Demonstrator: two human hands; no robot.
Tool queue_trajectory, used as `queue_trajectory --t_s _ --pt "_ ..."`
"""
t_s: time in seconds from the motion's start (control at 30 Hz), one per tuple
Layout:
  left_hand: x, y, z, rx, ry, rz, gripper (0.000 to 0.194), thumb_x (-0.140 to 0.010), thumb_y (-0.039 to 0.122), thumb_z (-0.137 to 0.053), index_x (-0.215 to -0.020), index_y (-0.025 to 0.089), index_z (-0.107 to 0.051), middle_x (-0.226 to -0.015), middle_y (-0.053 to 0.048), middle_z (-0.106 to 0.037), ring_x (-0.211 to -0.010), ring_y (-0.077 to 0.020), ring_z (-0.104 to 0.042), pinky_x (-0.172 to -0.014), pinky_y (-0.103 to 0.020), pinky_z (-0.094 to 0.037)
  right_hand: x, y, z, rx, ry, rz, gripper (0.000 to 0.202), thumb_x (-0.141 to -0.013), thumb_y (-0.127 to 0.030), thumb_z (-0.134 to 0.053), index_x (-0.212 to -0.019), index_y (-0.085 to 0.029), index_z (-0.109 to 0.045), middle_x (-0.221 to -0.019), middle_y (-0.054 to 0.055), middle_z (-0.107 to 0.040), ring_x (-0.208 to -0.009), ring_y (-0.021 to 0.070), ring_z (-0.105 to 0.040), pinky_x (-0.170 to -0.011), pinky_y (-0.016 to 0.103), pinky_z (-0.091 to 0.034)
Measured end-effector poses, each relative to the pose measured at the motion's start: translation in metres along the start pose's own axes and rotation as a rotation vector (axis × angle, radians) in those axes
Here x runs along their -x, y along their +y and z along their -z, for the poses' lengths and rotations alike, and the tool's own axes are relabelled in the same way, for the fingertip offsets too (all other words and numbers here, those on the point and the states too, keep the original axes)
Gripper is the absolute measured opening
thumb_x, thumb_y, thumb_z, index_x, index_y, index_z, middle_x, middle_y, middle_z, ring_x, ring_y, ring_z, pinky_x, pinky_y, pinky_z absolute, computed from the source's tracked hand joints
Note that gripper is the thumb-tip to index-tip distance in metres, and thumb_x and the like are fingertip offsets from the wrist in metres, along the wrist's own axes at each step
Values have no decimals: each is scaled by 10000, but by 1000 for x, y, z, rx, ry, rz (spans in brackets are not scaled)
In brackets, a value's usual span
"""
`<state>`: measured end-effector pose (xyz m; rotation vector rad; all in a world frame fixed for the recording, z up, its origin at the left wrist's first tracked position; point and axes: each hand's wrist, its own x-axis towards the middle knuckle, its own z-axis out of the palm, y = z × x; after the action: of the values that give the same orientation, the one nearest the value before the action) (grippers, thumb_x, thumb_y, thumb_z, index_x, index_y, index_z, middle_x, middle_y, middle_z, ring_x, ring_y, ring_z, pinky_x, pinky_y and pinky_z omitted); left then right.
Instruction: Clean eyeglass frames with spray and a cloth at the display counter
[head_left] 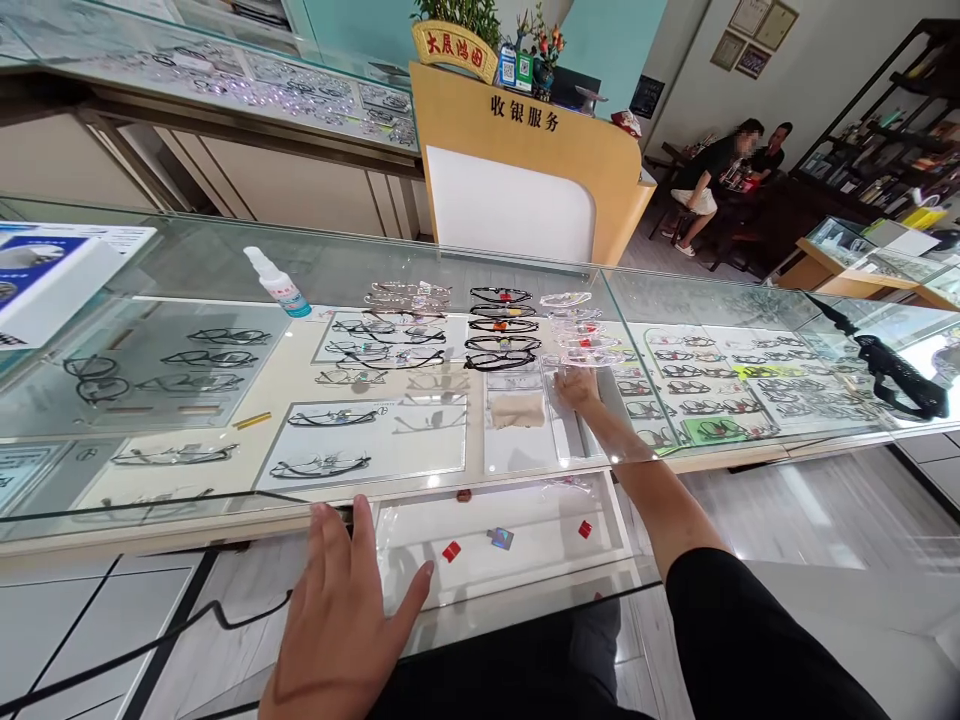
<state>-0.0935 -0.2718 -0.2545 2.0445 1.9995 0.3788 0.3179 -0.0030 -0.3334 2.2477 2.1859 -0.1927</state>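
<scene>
My left hand (341, 590) is spread with fingers apart, its fingertips at the front edge of the glass display counter (420, 480), beside an open drawer (525, 575) with a few red tags. My right hand (576, 388) reaches over the counter, its fingers bent near the pink and clear glasses (589, 340); whether it holds anything is too small to tell. Left of it is a column of black glasses (502, 342), and further left more glasses (409, 295) lie in rows. A beige cloth (517, 410) lies just left of my right hand.
A spray bottle (277, 285) stands at the back left of the counter. A blue-and-white box (60, 275) sits at the far left, a black strap-like object (896, 375) at the far right. Behind are a wooden cashier desk (525, 150) and two seated people (712, 175).
</scene>
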Motion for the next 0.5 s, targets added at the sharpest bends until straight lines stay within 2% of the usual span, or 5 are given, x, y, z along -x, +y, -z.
queue_trajectory --t_s 0.1,0.17,0.33,0.4,0.5 --pt "2 10 8 8 14 -7 1029 -1062 638 -389 -1799 -30 -124 -1858 -362 -76 -1768 -463 -64 -1347 -653 -291 28 -18 10 39 -16 -40 515 -1105 -261 -430 -1552 -117 -642 -1620 279 -597 -1563 456 -474 -1317 681 -305" --pt "3 11 9 13 17 -13 1021 -1067 638 -383 -1797 -32 -136 -1853 -373 -84 -1763 -475 -83 -1342 -657 -295 53 -33 14 50 -70 24 497 -1055 -164 -453 -1503 -116 -662 -1610 257 -601 -1544 426 -484 -1291 609 -374" --pt "0 0 2 17 10 -35 1078 -1033 690 -399 -1806 -8 -121 -1863 -349 -84 -1759 -490 -87 -1325 -674 -318 132 -75 29 9 -353 272 392 -933 -14 -559 -1218 -172 -776 -1312 155 -768 -1209 306 -711 -1006 394 -558" --pt "-1 -4 -1 21 12 -42 1109 -1015 716 -404 -1803 -16 -133 -1860 -355 -91 -1755 -500 -95 -1322 -684 -319 164 -90 43 -35 -470 374 376 -888 6 -623 -1129 -230 -788 -1267 80 -789 -1111 244 -743 -866 315 -559" --pt "-1 -2 -1 33 39 -45 1097 -1018 718 -376 -1793 -30 -170 -1851 -368 -115 -1753 -504 -103 -1315 -699 -318 205 -110 80 -112 -613 543 284 -913 -39 -686 -1002 -288 -791 -1091 -11 -814 -1035 185 -746 -815 264 -522"
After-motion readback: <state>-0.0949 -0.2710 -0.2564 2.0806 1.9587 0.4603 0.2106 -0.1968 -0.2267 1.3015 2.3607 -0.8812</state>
